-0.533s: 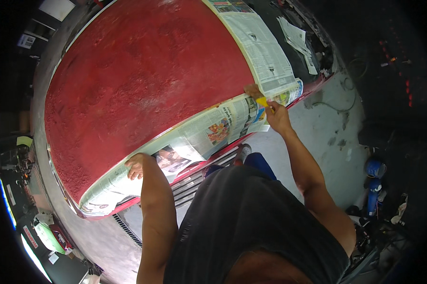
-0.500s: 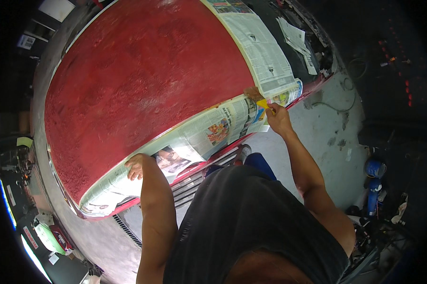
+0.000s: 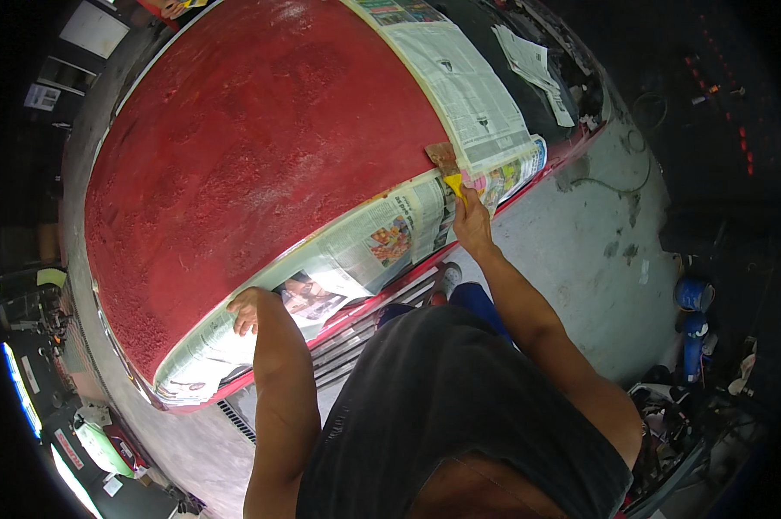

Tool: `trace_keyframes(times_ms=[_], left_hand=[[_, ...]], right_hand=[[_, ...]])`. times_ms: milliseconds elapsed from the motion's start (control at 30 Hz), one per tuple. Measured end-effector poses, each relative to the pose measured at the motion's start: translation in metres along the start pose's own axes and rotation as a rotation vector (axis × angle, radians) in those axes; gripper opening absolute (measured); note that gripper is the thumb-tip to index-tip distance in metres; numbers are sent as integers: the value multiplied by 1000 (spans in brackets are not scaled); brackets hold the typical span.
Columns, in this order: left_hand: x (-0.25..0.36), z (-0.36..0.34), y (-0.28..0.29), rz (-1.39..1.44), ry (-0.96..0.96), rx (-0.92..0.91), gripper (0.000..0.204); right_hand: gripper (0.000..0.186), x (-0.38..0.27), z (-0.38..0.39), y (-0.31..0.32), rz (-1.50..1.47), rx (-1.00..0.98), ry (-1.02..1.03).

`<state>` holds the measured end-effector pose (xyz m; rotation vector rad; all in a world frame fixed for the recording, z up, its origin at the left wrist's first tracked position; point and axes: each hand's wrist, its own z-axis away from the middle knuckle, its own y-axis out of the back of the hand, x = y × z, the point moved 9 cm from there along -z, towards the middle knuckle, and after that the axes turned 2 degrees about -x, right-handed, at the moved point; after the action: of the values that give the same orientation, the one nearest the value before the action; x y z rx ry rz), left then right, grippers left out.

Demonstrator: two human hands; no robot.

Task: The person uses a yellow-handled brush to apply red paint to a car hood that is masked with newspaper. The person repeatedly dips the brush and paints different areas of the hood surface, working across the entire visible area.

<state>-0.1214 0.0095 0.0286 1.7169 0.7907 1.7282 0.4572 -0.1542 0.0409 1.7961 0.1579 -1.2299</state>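
My right hand [image 3: 472, 223] is closed around the yellow handle of a scraper [image 3: 443, 158] with a wide, stained blade. The blade lies at the near right corner of a broad red car panel [image 3: 269, 156], beside the taped edge. Rough, wrinkled patches cover much of the red surface. Newspaper sheets [image 3: 377, 245] are taped along the panel's near side, and another newspaper strip [image 3: 472, 95] borders its right side. My left hand [image 3: 246, 310] lies on the near newspaper further left, fingers loosely spread with nothing visible in them.
At the far upper left, another person's hand [image 3: 172, 9] holds something yellow. Loose papers [image 3: 533, 69] lie on the dark part of the car at upper right. Slatted metal [image 3: 343, 344] stands below the car's near edge. Blue containers [image 3: 691, 296] stand on the right.
My right hand and the scraper have moved slightly left, and the blade lies further onto the red panel's corner. My left hand stays in place. Another person's hand has appeared at upper left.
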Motion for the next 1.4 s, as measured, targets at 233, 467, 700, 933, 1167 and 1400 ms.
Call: trace_keyframes(times_ms=[233, 467, 700, 933, 1167, 1400], left_hand=[[-6, -4, -8, -1, -1, -9, 85], [-5, -4, -5, 19, 4, -22, 85], [-6, -6, -7, 19, -8, -17, 86], [2, -5, -10, 39, -32, -25, 87], [-1, -6, -12, 37, -20, -25, 88], [-1, -3, -13, 62, -9, -35, 88]], right_hand=[[26, -21, 5, 40, 219, -147, -43], [28, -42, -21, 84, 77, -195, -63], [18, -21, -19, 53, -1020, -242, -521], [23, 20, -6, -28, -822, -262, -609], [26, 36, 16, -9, -607, -319, -732], [27, 20, 4, 43, -483, -254, -658]])
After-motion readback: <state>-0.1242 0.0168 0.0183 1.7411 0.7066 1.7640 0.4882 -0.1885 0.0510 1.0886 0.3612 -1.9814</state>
